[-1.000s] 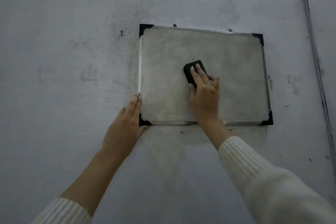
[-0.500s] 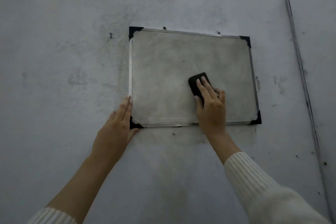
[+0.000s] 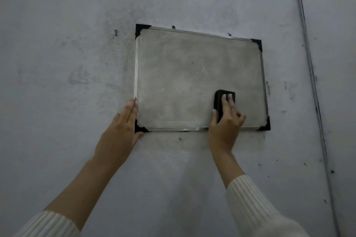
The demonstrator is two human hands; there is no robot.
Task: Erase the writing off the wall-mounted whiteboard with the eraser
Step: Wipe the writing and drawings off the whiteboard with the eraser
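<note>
The whiteboard (image 3: 185, 75) hangs on the wall, metal-framed with black corner caps; its surface looks grey and smudged, with no clear writing visible. A black eraser (image 3: 219, 102) lies flat against the board's lower right part. My right hand (image 3: 225, 123) holds it, thumb on its left side and fingers over its top. With straight fingers, my left hand (image 3: 123, 127) presses against the wall and the board's lower left corner and left frame edge.
The grey wall (image 3: 67, 54) is scuffed all around. A screw (image 3: 115, 31) sticks out left of the board's top corner. A thin conduit or seam (image 3: 312, 75) runs down the wall on the right.
My right hand has slid the eraser from the board's middle down and right, toward the lower right area. My left hand has stayed at the lower left corner.
</note>
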